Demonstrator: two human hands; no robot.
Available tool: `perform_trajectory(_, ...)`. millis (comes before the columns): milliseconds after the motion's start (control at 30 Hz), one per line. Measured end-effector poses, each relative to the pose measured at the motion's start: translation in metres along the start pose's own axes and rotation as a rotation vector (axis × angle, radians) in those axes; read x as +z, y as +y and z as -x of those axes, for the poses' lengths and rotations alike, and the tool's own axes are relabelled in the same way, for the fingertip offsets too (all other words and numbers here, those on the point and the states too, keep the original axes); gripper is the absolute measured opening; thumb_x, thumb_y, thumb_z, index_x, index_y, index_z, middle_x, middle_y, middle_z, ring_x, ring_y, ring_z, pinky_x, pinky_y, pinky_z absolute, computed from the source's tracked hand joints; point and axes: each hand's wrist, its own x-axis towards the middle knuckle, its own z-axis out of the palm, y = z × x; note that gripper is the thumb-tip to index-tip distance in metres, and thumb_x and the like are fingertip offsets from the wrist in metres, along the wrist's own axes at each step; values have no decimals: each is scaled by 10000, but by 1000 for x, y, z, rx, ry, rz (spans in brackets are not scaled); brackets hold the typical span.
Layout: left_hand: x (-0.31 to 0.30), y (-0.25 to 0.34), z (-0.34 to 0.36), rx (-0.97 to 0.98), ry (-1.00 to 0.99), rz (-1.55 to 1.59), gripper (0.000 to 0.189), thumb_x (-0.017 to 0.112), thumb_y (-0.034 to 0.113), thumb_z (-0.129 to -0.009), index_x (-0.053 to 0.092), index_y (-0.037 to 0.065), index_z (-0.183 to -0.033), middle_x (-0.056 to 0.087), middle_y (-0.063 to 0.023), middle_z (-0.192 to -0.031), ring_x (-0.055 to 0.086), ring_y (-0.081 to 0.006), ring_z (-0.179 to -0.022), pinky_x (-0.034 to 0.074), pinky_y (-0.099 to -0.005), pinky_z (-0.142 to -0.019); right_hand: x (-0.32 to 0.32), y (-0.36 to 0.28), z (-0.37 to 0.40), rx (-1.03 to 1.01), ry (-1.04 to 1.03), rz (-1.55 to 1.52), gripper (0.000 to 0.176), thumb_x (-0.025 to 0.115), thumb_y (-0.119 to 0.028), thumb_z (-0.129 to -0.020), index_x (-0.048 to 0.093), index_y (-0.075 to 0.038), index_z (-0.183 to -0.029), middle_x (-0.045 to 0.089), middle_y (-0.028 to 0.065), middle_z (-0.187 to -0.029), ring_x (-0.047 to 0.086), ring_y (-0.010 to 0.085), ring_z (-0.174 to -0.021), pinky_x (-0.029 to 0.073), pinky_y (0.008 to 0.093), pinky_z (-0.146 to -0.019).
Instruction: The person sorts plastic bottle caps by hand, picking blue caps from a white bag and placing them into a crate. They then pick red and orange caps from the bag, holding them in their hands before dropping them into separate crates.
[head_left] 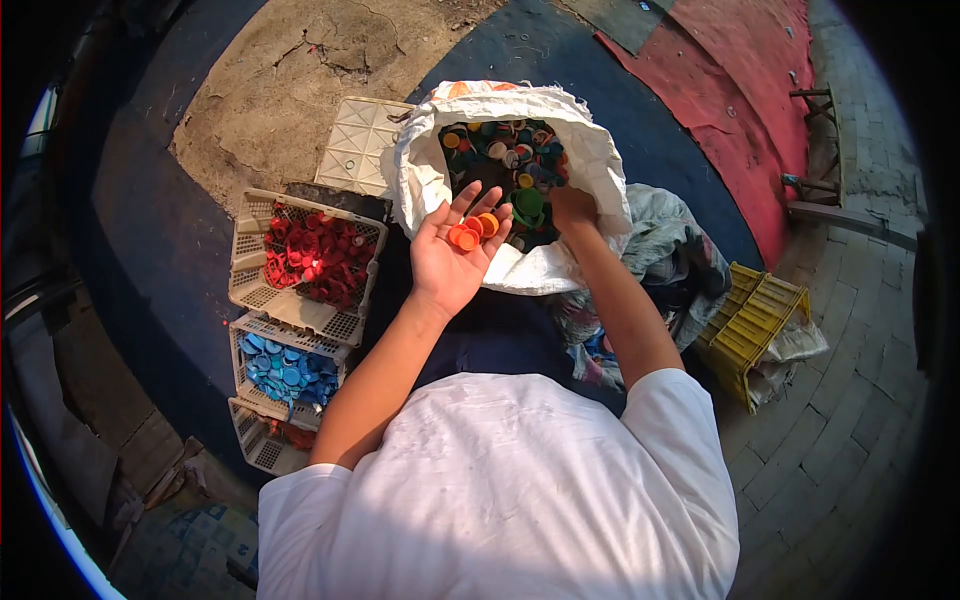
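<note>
My left hand (455,262) is turned palm up over the near rim of a white woven sack (420,160). Several orange bottle caps (466,236) rest in the palm, with the fingers loosely curled about them. Inside the sack lie many mixed bottle caps (520,150) in green, white, yellow, red and dark colours. A larger green cap (527,204) lies between my two hands. My right hand (573,208) reaches into the sack at its right side, back upward. Its fingers are hidden in shadow, so what they touch cannot be seen.
To the left stand a crate (240,265) of red caps, a crate (240,355) of blue caps and a third crate (262,450) with orange-red contents. A pale crate (355,150) lies behind the sack. At right are a patterned cloth sack (670,235) and a yellow crate (745,315).
</note>
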Motion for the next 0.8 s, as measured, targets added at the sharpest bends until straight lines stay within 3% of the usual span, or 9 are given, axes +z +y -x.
perform_trajectory(233, -1, -2, -2, -3, -1, -11, 431, 449, 296, -1043, 546, 20, -1360, 575, -190, -1391, 562, -360, -1279, 448, -463, -1127, -12, -3, 8, 48, 68, -129, 225, 722, -132, -818, 750, -43, -1022, 754, 148, -1000, 739, 327, -931, 592, 439, -783)
perform_trajectory(433, 5, 0, -3, 20, 5, -39, 437, 413, 279, -1057, 531, 5, -1377, 563, -188, -1414, 542, -365, -1317, 445, -456, -1132, -86, -10, 64, -57, 325, -1109, 244, 816, -158, -767, 736, 12, -923, 749, 122, -792, 740, 224, -748, 574, 349, -677)
perform_trajectory(467, 5, 0, -3, 22, 9, -74, 440, 404, 277, -1062, 528, 5, -1384, 561, -186, -1418, 543, -358, -1318, 449, -449, -1131, -100, -11, 76, -55, 244, -1359, 206, 798, -135, -810, 736, 20, -930, 749, 93, -804, 716, 139, -749, 559, 291, -660)
perform_trajectory(567, 6, -3, -3, 16, 22, -176, 448, 379, 274, -1073, 515, 3, -1402, 550, -185, -1427, 538, -344, -1326, 450, -447, -1137, -136, -20, 107, -170, 184, -1562, 175, 776, -115, -848, 734, 35, -927, 745, 61, -831, 690, 97, -758, 549, 238, -668)
perform_trajectory(733, 2, -15, -9, 8, 38, -236, 457, 375, 303, -1082, 519, 7, -1399, 553, -170, -1412, 558, -307, -1299, 457, -461, -1139, -146, -37, 121, -283, 60, -1505, 277, 733, -144, -891, 718, 44, -1094, 745, 81, -859, 659, 95, -707, 533, 246, -619)
perform_trajectory(800, 1, -17, -13, 9, 10, -211, 434, 400, 299, -1080, 531, 8, -1374, 557, -166, -1407, 555, -320, -1302, 469, -453, -1128, -143, -32, 112, -251, 64, -1579, 273, 718, -154, -903, 717, 41, -1094, 741, 79, -863, 650, 95, -684, 517, 238, -598)
